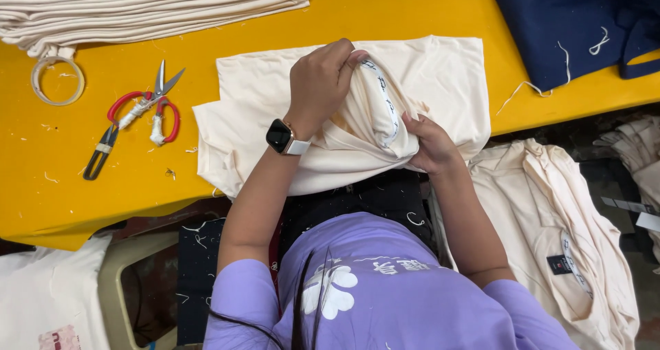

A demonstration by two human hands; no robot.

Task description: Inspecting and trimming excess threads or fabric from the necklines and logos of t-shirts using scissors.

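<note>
Inspection step: your left hand [320, 82] and right hand [430, 144] both clutch the cream cotton T-shirt's [440, 75] taped neckline; next likely calls for turning it.

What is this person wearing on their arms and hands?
Both hands are bare, no gloves. The left hand has a smartwatch with a dark square face and white strap at the wrist. The right hand wears nothing. Short lilac sleeves end above the elbows.

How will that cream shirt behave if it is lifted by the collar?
Probably floppy: the cream shirt bunches into soft folds between the left hand and right hand. Likely light. It should drape, not slide, on the yellow table.
</note>
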